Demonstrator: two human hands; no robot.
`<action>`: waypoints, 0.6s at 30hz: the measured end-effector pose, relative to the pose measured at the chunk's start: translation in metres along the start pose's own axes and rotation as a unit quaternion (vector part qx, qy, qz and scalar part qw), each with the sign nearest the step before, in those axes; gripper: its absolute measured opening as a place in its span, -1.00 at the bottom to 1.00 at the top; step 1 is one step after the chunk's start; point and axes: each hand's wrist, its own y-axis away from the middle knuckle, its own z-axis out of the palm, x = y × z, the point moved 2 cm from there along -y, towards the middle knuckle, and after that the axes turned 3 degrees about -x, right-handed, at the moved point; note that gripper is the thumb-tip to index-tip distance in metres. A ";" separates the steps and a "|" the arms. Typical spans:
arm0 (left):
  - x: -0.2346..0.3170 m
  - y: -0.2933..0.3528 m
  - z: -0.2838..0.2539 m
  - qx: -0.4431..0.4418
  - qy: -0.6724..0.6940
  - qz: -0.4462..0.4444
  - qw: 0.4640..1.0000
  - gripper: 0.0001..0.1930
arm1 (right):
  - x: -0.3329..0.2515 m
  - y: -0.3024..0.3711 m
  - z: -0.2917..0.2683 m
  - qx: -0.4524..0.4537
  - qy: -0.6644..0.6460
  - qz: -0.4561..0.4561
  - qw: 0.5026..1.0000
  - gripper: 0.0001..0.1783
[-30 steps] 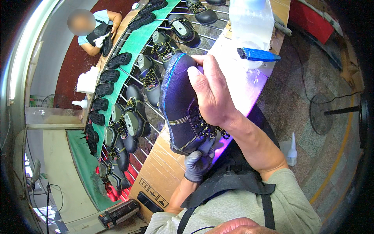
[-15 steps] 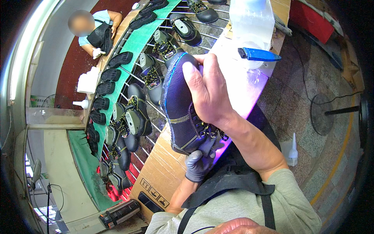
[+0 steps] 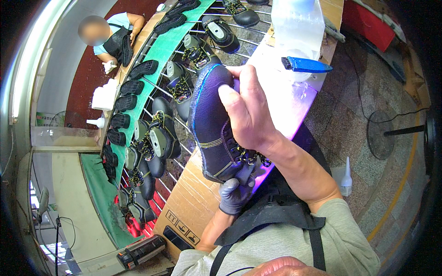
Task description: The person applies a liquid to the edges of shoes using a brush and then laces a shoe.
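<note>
Shoe (image 3: 212, 124) – matt pebbled leather (dark); brush handle (image 3: 306, 65) glossy blue plastic; bench front (image 3: 184, 207) – cardboard.

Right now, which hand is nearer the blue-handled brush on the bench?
Right. The right hand grips the toe end of the dark shoe, just left of and below the blue-handled brush. The gloved left hand holds the shoe's heel end, much farther down.

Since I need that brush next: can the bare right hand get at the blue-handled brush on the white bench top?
Probably yes: the right hand is pressed on the dark shoe, but the blue-handled brush lies uncovered close beyond it.
</note>
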 end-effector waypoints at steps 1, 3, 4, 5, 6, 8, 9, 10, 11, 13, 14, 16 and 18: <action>0.000 0.001 -0.002 0.000 0.004 -0.001 1.000 -0.06 | 0.001 0.000 0.000 0.003 0.006 -0.011 1.000 -0.62; 0.000 0.002 -0.003 -0.004 0.009 -0.002 1.000 -0.07 | 0.002 0.001 -0.001 0.008 0.017 -0.032 0.999 -0.62; 0.000 0.001 -0.003 -0.009 0.011 -0.001 1.000 -0.07 | 0.000 0.001 0.000 0.007 0.005 -0.002 1.000 -0.62; -0.001 0.002 -0.004 -0.010 0.012 0.000 1.000 -0.07 | -0.004 0.000 0.002 0.006 -0.007 0.028 1.000 -0.62; -0.001 0.002 -0.005 -0.013 0.012 0.001 1.000 -0.07 | -0.006 0.000 0.003 0.006 -0.018 0.058 0.998 -0.62; -0.001 0.003 -0.006 -0.012 0.014 0.002 1.000 -0.07 | -0.005 0.002 0.003 -0.003 -0.006 0.042 0.999 -0.61; -0.001 0.004 -0.007 -0.012 0.016 0.002 1.000 -0.08 | -0.004 0.003 0.003 -0.008 -0.001 0.033 0.999 -0.61; 0.000 0.005 -0.006 -0.013 0.021 0.002 1.000 -0.08 | -0.002 0.003 0.002 -0.008 0.018 0.002 1.000 -0.60; 0.000 0.006 -0.006 -0.015 0.026 0.000 1.000 -0.08 | 0.001 0.004 0.002 -0.007 0.037 -0.030 0.999 -0.60; 0.001 0.007 -0.008 -0.022 0.037 -0.007 0.999 -0.08 | 0.002 0.005 0.003 -0.008 0.037 -0.038 0.999 -0.59; 0.001 0.007 -0.008 -0.025 0.036 -0.007 0.999 -0.08 | -0.001 0.006 0.003 -0.010 0.018 -0.015 1.000 -0.59; 0.001 0.007 -0.009 -0.027 0.026 -0.005 0.999 -0.08 | -0.003 0.005 0.003 -0.009 -0.006 0.024 1.000 -0.59; 0.003 0.007 -0.007 -0.024 0.017 -0.002 1.000 -0.08 | -0.003 0.005 0.005 -0.002 -0.016 0.052 0.998 -0.59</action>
